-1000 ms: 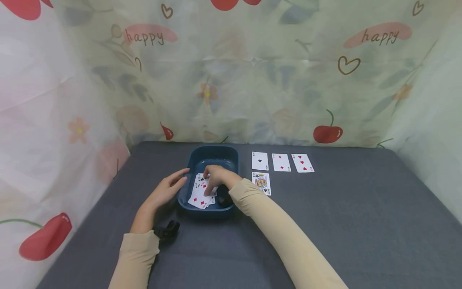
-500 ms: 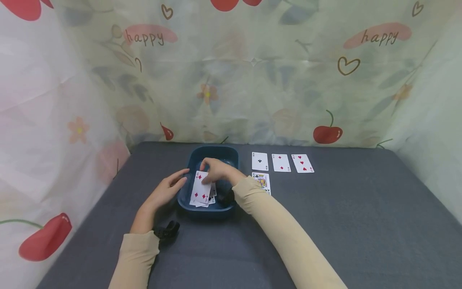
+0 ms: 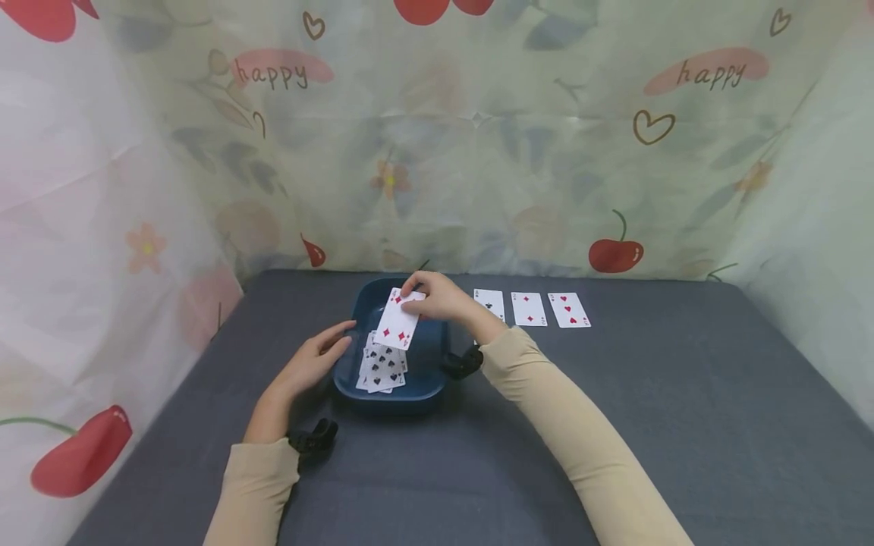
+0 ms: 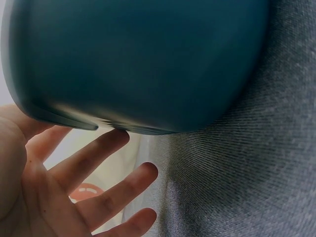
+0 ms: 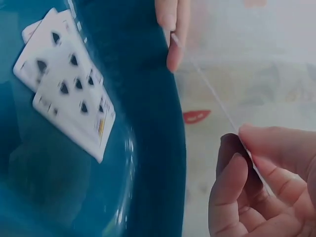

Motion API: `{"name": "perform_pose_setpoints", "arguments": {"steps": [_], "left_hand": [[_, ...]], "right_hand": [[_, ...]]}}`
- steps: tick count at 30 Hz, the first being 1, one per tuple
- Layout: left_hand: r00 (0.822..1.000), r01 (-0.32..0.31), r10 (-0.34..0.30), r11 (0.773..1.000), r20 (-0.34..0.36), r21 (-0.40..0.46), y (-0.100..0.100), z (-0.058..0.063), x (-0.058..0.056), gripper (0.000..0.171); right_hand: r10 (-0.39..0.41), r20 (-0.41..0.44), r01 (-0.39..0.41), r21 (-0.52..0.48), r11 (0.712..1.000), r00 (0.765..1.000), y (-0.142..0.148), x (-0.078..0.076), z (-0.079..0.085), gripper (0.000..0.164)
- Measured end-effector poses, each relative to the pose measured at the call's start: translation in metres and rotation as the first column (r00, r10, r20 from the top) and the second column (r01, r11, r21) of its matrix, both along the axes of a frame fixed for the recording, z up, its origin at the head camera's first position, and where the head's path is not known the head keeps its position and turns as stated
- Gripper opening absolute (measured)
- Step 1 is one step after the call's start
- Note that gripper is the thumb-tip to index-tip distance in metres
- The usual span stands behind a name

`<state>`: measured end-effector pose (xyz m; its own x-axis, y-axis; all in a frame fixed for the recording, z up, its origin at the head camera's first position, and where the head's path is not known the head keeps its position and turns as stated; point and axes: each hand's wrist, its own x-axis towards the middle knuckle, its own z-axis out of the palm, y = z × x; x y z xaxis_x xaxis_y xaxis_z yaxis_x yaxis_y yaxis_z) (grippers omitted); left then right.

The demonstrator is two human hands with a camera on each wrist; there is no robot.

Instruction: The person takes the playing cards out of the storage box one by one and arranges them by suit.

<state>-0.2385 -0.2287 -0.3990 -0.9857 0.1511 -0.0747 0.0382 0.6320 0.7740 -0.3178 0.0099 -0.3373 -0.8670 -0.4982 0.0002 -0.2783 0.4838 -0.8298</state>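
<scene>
My right hand (image 3: 440, 297) pinches a playing card of diamonds (image 3: 396, 322) by its upper right part, raised over the blue plastic tub (image 3: 438, 379). In the right wrist view the card (image 5: 212, 94) shows edge-on between thumb and fingers. Beneath it in the tub lies a loose pile of cards, with a spades card (image 3: 384, 368) on top. My left hand (image 3: 310, 364) stays at the tub's left side. Its fingers are spread and fairly straight in the left wrist view, one fingertip (image 4: 121, 136) right at the tub's wall (image 4: 148, 64).
Right of the tub, a row of face-up cards lies on the dark grey cloth (image 3: 655, 394): a clubs card (image 3: 488, 302), the two of diamonds (image 3: 529, 309) and the three of hearts (image 3: 569, 310). A patterned curtain (image 3: 471, 189) stands behind the table.
The right hand has taken the diamonds card off the pile and lifted it up and to the right, uncovering the spades card. Its arm now hides the king of clubs. The left hand stays put.
</scene>
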Motion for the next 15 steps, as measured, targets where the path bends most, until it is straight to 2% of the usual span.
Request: {"name": "perform_pose_setpoints", "arguments": {"steps": [8,15], "left_hand": [[1.0,-0.004,0.003,1.0,-0.02,-0.006,0.001,-0.002,-0.001,0.051],[1.0,-0.008,0.007,1.0,-0.024,-0.019,0.001,-0.001,-0.001,0.051]], "right_hand": [[0.002,-0.037,-0.002,0.001,1.0,0.999,0.058,0.006,-0.003,0.021],[-0.089,0.006,0.089,0.005,0.996,0.996,0.106,0.011,-0.011,0.024]]}}
